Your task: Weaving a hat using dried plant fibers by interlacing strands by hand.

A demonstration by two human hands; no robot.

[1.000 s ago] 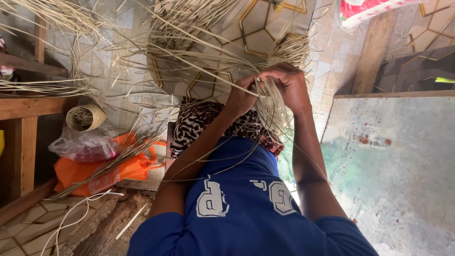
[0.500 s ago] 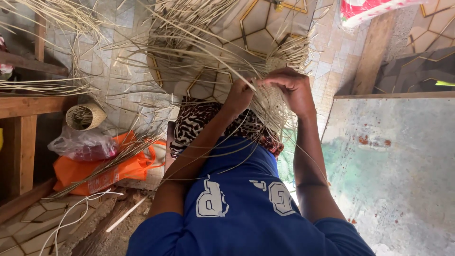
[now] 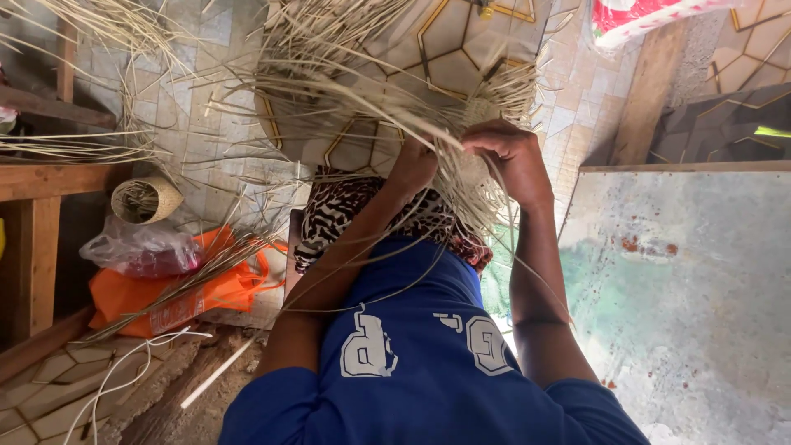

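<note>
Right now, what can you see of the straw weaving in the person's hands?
The straw weaving is a pale, dry mass of thin flat strips, tightly plaited in a small patch near the right hand and loose elsewhere. Long unwoven strands fan up and leftward over the tiled floor and trail down across the patterned cloth on the lap. Both hands grip it, the left hand partly buried among the strips. Its overall shape cannot be told.

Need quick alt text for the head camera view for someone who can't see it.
Both hands, left hand and right hand, work pale straw strips of a half-woven piece over the lap. An orange bag and small woven basket lie on the tiled floor.
</note>
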